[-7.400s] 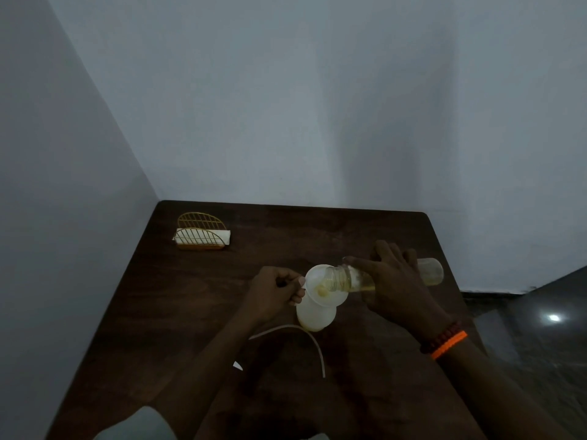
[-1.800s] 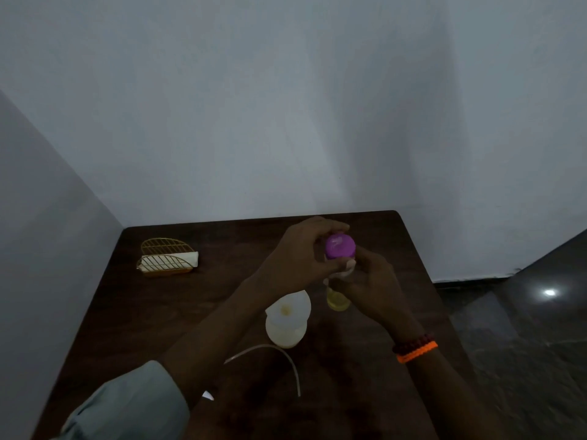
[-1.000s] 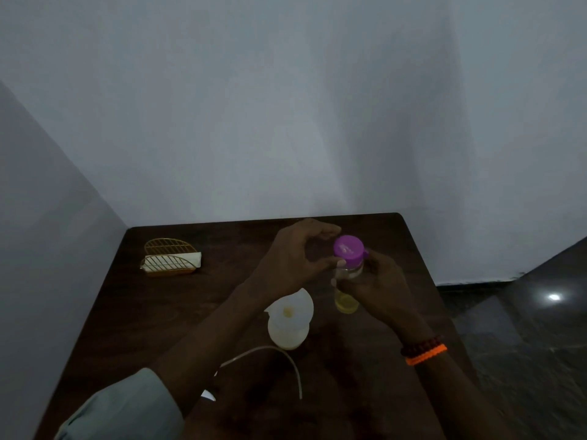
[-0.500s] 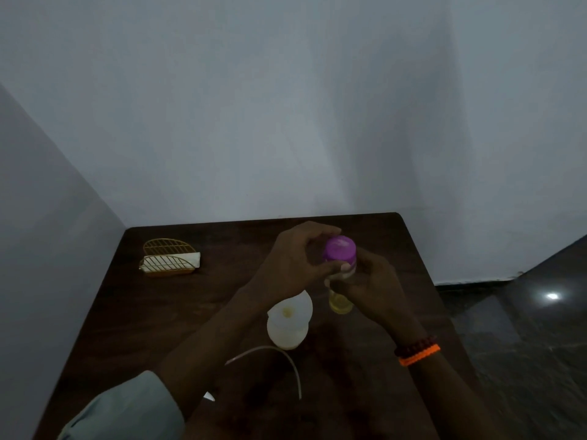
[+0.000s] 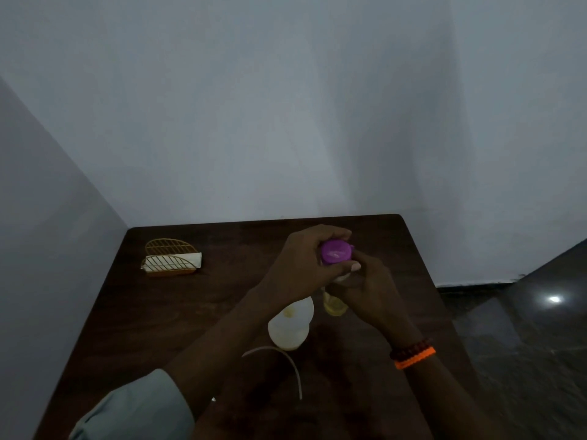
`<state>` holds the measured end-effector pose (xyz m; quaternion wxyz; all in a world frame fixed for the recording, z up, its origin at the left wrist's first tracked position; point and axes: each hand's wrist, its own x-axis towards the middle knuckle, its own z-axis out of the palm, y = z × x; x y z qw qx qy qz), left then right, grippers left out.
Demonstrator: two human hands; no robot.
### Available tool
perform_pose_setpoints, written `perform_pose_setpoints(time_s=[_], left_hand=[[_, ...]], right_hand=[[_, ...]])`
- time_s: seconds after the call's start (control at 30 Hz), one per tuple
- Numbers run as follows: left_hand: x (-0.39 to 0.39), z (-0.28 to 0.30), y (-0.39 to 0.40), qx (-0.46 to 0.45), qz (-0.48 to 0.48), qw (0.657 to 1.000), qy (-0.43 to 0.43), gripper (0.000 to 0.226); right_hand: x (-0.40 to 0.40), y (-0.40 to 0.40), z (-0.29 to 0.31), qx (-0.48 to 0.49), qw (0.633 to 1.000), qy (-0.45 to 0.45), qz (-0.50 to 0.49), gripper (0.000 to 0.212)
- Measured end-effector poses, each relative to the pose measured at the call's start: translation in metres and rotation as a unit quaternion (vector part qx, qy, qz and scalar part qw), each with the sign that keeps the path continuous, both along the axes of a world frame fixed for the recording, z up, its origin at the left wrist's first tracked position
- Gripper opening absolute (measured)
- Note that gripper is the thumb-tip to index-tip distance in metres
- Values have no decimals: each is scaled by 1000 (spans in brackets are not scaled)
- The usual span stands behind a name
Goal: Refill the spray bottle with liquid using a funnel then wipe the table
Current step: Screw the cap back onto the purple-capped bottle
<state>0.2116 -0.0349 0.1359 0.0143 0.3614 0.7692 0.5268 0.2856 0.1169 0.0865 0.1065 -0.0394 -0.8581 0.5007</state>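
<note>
White plastic spray bottle (image 5: 288,332) with white funnel (image 5: 295,311) on dark wooden table (image 5: 203,312), left hand (image 5: 301,268) gripping purple cap (image 5: 336,253), right hand (image 5: 370,293) clamped on clear yellow-liquid bottle (image 5: 334,306)

Since the pouring seconds ago, the small clear bottle of yellow liquid (image 5: 335,308) stands upright in the right hand (image 5: 370,289), the left hand (image 5: 300,268) now gripping its round purple cap (image 5: 336,253).

Dark wooden bench (image 5: 241,300) bare through its middle and left, gold wire napkin holder (image 5: 170,258) near the far-left corner, white funnel on spray bottle (image 5: 290,325) at centre, curved white tube (image 5: 287,360) lying just before it, walls close behind and left, right edge open.
</note>
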Motion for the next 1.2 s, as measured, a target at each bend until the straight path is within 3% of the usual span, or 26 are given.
perform_pose_setpoints(time_s=[0.3,0.7,1.2], left_hand=[[-6,-3,-20,-2,13,1000,1,52],[2,-1,-3,-27,-1,999,35,66],[-29,14,-27,-55,-57,997,26,62]], right_hand=[[2,12,0,-4,999,-36,-19,52],[2,10,-4,3,999,-30,-11,52],[-24,5,13,37,998,-5,44,35]])
